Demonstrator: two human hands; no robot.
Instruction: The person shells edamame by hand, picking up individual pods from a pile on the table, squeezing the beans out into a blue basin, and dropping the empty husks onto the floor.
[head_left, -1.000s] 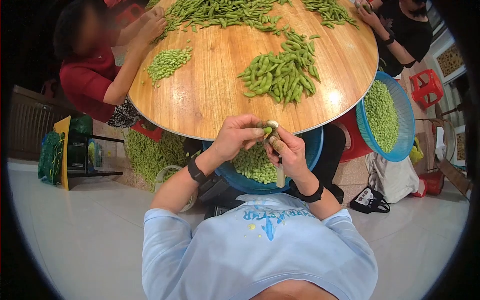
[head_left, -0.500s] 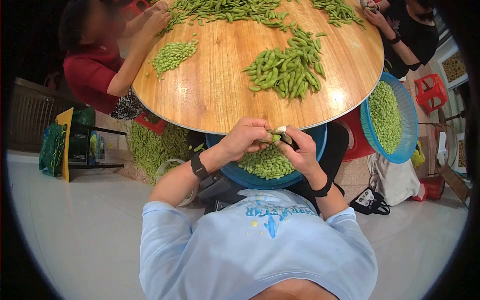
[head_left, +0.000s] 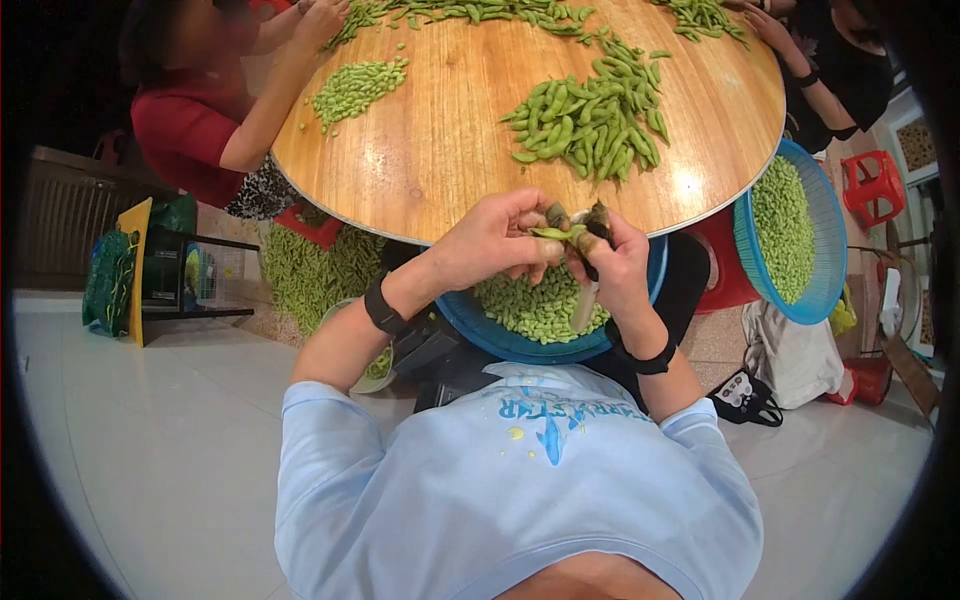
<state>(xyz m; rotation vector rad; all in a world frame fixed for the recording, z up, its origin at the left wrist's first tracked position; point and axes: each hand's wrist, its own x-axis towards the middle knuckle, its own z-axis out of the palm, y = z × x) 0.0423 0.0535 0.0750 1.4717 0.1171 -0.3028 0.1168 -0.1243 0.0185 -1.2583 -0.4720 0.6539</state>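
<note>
The pod (head_left: pixel 556 233) sits between your two hands, in front of the table's near edge as you look down, and it lies mostly crosswise, its long axis running from your left fingertips toward your right. Neither hand is clearly nearer: your left hand (head_left: pixel 495 245) is pinched on it from one side, and your right hand (head_left: pixel 622 262) closes on it from the other, though its exact grip is partly hidden. The pod looks slim and bright green, with its right end covered by your fingers, so you cannot tell whether it is split. A pale, flat strip (head_left: pixel 584 308) hangs below your right hand; what it belongs to is unclear. Beneath, you have the blue basin (head_left: pixel 505 347) with loose green beans (head_left: pixel 540 308). Beyond, on the round wooden table (head_left: pixel 430 150), a pile of plump pods (head_left: pixel 590 120) lies ahead, slightly to your right.
</note>
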